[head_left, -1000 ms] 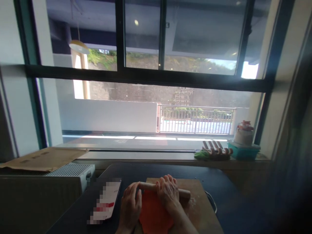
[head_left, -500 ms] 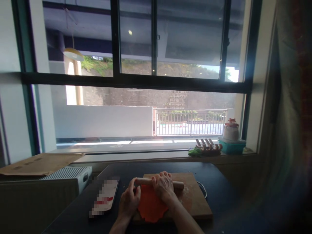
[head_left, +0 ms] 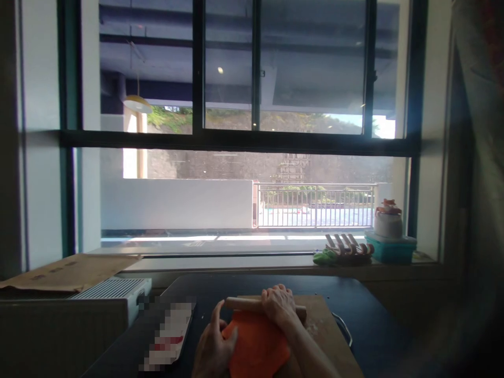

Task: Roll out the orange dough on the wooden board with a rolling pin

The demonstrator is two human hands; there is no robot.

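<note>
A sheet of orange dough (head_left: 258, 346) lies on a wooden board (head_left: 334, 344). Across its far edge rests a pale rolling pin (head_left: 244, 304). My right hand (head_left: 280, 305) is on top of the pin, right of its middle, fingers bent over it. My left hand (head_left: 216, 338) is at the left side of the dough, with thumb and index finger apart. Its thumb touches the dough's left edge, and its index fingertip is by the pin's left end. The other left fingers are mostly hidden.
A blurred-out phone-like flat object (head_left: 169, 338) lies left on the dark table (head_left: 275, 283). The board has a metal handle (head_left: 344, 328) and whitish powder. On the windowsill are a slatted rack (head_left: 346, 249) and a teal box (head_left: 391, 247). A white appliance (head_left: 136, 296) stands left.
The view has tilted up, so the table and hands appear lower. My right hand has shifted slightly right along the rolling pin. My left thumb and index finger have spread wider.
</note>
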